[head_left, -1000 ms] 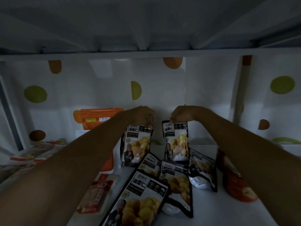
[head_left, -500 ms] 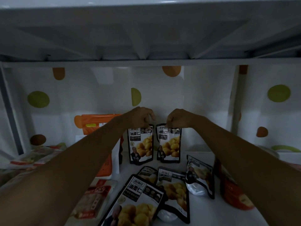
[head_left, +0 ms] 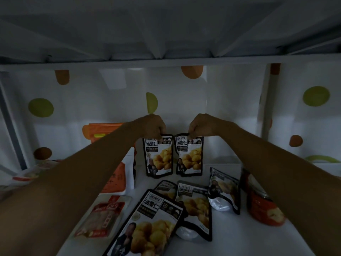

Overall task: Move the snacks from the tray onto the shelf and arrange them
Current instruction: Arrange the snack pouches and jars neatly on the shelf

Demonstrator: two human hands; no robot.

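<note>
Head view: left hand [head_left: 154, 126] and right hand [head_left: 200, 126] each pinch the top edge of a chestnut pouch [head_left: 158, 156] [head_left: 190, 156] — side by side, upright near the shelf [head_left: 230, 237] back edge — likely steadying them to face forward.

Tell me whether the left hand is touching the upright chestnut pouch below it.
Touching. Head view: left hand pinches the top edge of the left upright pouch.
</note>
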